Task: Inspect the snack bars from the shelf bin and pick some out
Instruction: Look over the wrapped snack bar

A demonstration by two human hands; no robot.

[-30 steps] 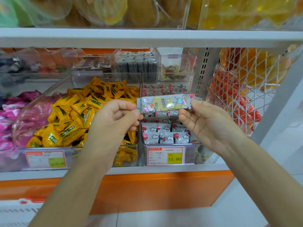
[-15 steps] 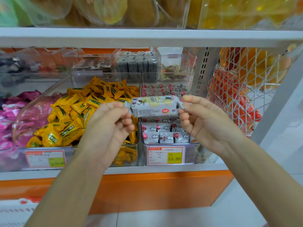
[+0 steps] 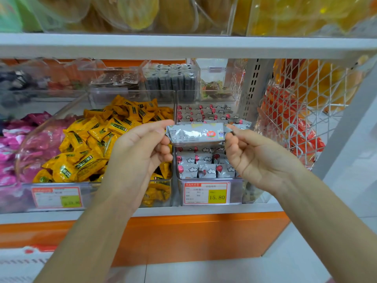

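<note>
Snack bar sits level in front of the shelf bin. Left hand pinches the bar's 9 o'clock end; right hand pinches its 3 o'clock end. Yellow packets lie at the bin's 9 o'clock.

We can read just one figure: "15.80", on the yellow patch of the price tag fronting the snack bar bin. Print on the left price tag and the held snack bar is too blurred for us.

White shelf: clear pink-sweet bin, yellow-sweet bin, snack-bar bin side by side.
</note>
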